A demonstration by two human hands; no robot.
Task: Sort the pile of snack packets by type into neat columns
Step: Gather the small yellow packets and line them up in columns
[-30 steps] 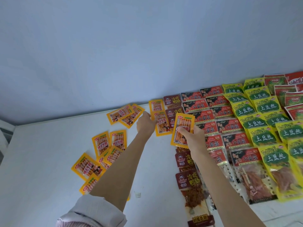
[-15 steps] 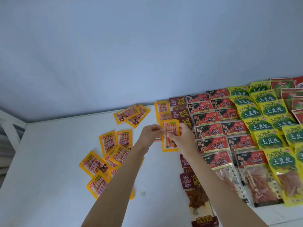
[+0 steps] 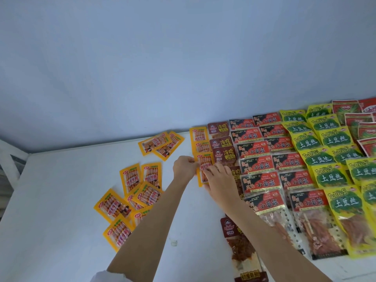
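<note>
At the orange column's near end, your left hand (image 3: 184, 166) and right hand (image 3: 218, 178) pinch an orange packet (image 3: 204, 166); square it, then release.

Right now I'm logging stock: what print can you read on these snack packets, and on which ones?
"冷吃鸭肠": dark brown packets.
"小面筋": red-and-black packets.
"TuDouSi" and "土豆丝": yellow-green packets.
Orange-yellow packets, including the one that the left hand and right hand hold: print blurred.
Red packets at the far right: unreadable.
</note>
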